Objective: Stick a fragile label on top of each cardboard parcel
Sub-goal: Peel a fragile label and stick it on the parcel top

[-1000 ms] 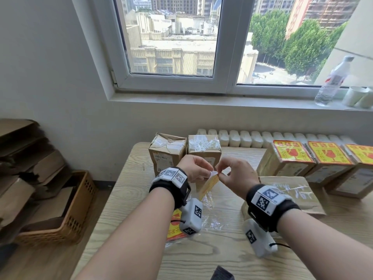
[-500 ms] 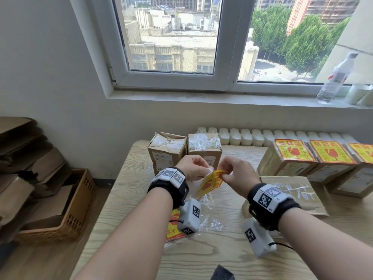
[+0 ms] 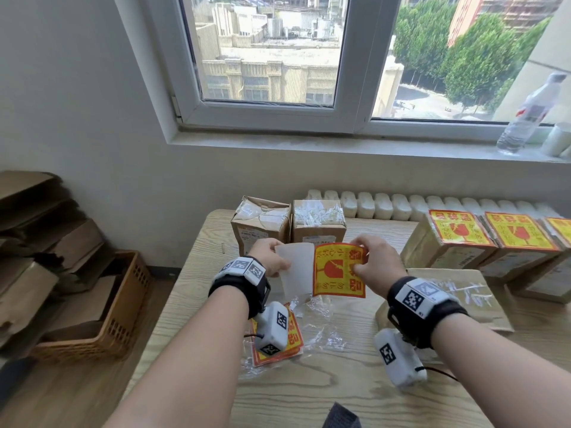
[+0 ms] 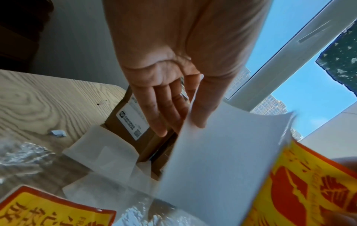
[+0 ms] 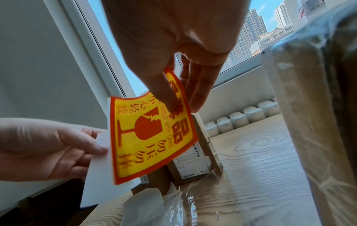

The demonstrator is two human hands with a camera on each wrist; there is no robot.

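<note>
A yellow and red fragile label [image 3: 338,269] [image 5: 152,137] hangs above the table, pinched at its top right by my right hand [image 3: 375,262]. My left hand [image 3: 268,257] pinches the white backing paper [image 3: 295,273] [image 4: 218,165], which is peeled away to the label's left. Behind them stand two brown taped parcels [image 3: 261,222] [image 3: 318,220] with bare tops. At the right, three parcels [image 3: 454,239] [image 3: 519,239] [image 3: 560,230] carry fragile labels on top. A stack of more labels [image 3: 292,341] lies in a clear wrapper under my left wrist.
A flat brown padded parcel [image 3: 457,291] lies under my right forearm. Crumpled clear wrapper [image 3: 318,332] and loose backing papers [image 4: 104,154] lie mid-table. A wicker basket [image 3: 102,322] with cardboard stands on the floor at the left. A bottle [image 3: 528,114] is on the sill.
The label went from edge-on between both hands to spread flat facing me. The backing has been pulled off to the left by my left hand.
</note>
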